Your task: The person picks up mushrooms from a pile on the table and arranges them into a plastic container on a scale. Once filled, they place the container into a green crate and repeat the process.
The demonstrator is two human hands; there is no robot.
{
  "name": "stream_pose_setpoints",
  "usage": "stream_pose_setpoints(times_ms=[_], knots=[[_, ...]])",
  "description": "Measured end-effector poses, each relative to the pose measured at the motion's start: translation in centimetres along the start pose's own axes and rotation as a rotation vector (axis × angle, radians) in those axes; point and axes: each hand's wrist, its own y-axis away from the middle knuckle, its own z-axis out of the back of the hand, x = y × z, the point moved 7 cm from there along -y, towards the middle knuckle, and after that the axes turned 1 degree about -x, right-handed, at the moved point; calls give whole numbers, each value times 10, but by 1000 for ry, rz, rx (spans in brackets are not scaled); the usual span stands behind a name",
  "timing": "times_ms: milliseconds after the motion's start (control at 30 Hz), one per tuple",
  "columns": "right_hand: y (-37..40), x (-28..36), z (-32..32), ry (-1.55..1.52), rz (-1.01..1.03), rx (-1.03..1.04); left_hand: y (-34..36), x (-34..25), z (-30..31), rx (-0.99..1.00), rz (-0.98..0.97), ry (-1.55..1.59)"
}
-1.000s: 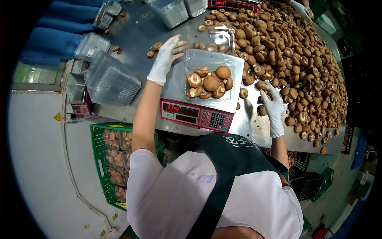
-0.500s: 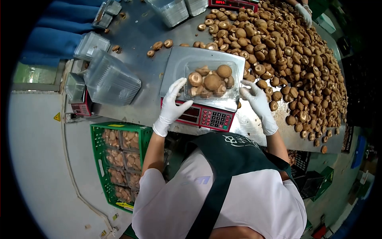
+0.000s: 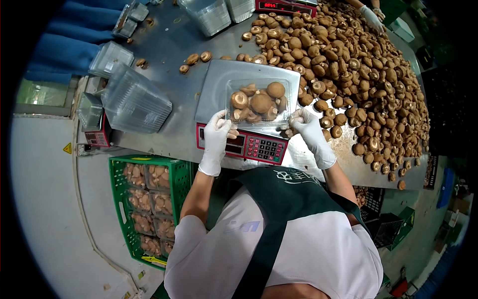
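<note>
On the scale (image 3: 214, 84) pan the box (image 3: 256, 102) of mushrooms was set with its long axis left-right, pinched at the near-left corner by the left hand (image 3: 217, 130) and at the near-right by the right hand (image 3: 303, 125), both equally close.

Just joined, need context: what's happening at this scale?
A person in white gloves works at a red-fronted electronic scale. Their left hand and right hand grip the near corners of a clear plastic clamshell box of brown mushrooms, resting on the scale's steel pan. A loose heap of brown mushrooms covers the metal table to the right. A green plastic crate of packed boxes sits below left. Another person's gloved hand is at the heap's far end.
</note>
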Motion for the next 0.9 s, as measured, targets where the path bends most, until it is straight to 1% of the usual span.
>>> stream_pose_setpoints(times_ms=[133, 200, 233, 300, 333, 367, 433, 500, 533, 567, 633, 700, 733, 767, 833, 867, 900], knots=[[2, -1, 4, -12, -13, 9, -1, -3, 3, -7, -37, -32], [3, 1, 9, 49, -5, 27, 2, -6, 9, 22, 72, -166], [5, 4, 14, 51, -4, 31, 4, -13, 22, -14, 24, -219], [6, 11, 29, 176, -4, -6, 11, -34, 55, -209, -49, -102], [5, 11, 38, 220, 30, -6, 13, -42, 71, -280, -85, -79], [6, 12, 47, 259, 37, -49, 16, -49, 87, -351, -121, -55], [4, 16, 58, 331, 36, -98, 19, -59, 106, -405, -153, -92], [-4, 20, 61, 338, 57, -94, 18, -68, 107, -362, -151, -114], [-6, 23, 58, 348, 59, -99, 15, -69, 108, -375, -151, -109], [-6, 29, 54, 358, 61, -105, 10, -69, 101, -313, -162, -107], [-6, 41, 40, 379, 71, -90, 2, -71, 82, -223, -175, -131], [-8, 45, 32, 464, 24, -94, -5, -70, 61, -167, -160, -171], [-18, 40, 30, 499, 88, -80, -8, -67, 49, -152, -141, -230], [-22, 34, 31, 503, 89, -72, -10, -63, 36, -136, -122, -288], [-22, 35, 20, 500, 87, -64, -13, -56, 10, -26, -41, -420], [-27, 27, 17, 465, 56, -1, -18, -44, 1, 11, -96, -434], [-26, 24, 15, 468, 57, 7, -18, -39, -8, 48, -153, -447]])
